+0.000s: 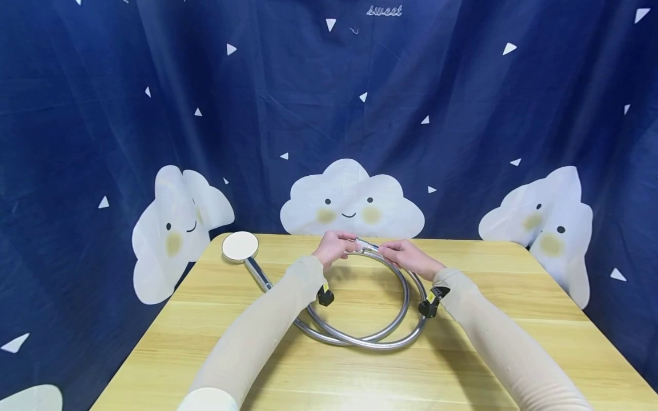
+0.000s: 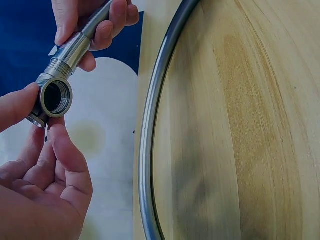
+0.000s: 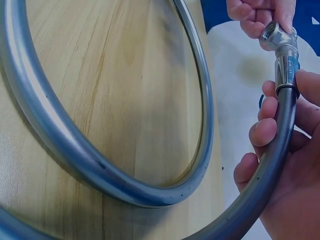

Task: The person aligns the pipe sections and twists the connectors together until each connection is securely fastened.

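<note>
My left hand (image 1: 333, 249) pinches a small chrome threaded fitting (image 2: 56, 97) between thumb and fingers, above the far part of the table. One round opening of the fitting, with inner threads, faces the left wrist camera. My right hand (image 1: 409, 258) grips the end of a grey metal shower hose (image 3: 287, 115), fingers curled round it just below its chrome connector (image 3: 286, 70). Fitting and connector meet in line, with some thread showing between them in the left wrist view. The hose loops on the table below both hands.
A handheld shower head (image 1: 240, 246) with a white face and chrome handle lies at the table's far left. The wooden table (image 1: 493, 331) ends at a dark blue curtain (image 1: 329, 114) with white clouds.
</note>
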{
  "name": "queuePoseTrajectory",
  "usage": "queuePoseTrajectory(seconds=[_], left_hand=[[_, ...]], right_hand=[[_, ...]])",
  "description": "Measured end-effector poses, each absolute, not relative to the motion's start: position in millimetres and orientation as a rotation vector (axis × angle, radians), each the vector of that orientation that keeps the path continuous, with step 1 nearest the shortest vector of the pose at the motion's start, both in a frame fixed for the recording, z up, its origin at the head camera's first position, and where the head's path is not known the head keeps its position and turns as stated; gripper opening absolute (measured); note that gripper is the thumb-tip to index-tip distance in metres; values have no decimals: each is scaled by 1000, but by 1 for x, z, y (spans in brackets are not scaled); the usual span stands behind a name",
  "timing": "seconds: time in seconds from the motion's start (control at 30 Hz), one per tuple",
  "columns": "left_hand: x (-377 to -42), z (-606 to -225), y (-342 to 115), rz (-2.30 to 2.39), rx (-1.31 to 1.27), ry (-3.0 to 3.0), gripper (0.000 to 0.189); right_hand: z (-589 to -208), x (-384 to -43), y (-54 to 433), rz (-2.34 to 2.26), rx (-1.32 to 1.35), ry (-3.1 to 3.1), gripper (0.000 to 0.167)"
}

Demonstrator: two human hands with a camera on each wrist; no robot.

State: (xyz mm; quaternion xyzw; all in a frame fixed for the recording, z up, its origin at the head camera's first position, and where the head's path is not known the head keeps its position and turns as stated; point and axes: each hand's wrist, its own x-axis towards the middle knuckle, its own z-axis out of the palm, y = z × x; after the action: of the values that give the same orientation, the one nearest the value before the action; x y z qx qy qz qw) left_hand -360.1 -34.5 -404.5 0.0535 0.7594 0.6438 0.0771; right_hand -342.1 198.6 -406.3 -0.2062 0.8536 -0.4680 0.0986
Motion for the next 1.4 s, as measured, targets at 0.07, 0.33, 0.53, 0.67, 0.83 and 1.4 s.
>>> queuePoseTrajectory(seconds=[0.07,0.33,0.53,0.67,0.83,1.4], left_hand=[[-360,-404,-34,1923,168,2283,37],[-357,-403,-34,1939,188,2282,36],[-359,-405,-35,1928,189,2285,38],[-360,-405,-35,1924,188,2291,38],[-360,-405,-34,1913,193,2304,37],[-359,-404,-36,1914,186,2299,36]], right_hand=[[-406,-342,198,-1385,-593,2524,30],[-405,-339,197,-1441,-629,2499,25],[-404,-342,199,-1387,-627,2519,25],[-404,-344,200,-1379,-622,2509,32],[-402,-341,199,-1408,-581,2487,30],[-402,-341,200,-1383,-639,2497,26]])
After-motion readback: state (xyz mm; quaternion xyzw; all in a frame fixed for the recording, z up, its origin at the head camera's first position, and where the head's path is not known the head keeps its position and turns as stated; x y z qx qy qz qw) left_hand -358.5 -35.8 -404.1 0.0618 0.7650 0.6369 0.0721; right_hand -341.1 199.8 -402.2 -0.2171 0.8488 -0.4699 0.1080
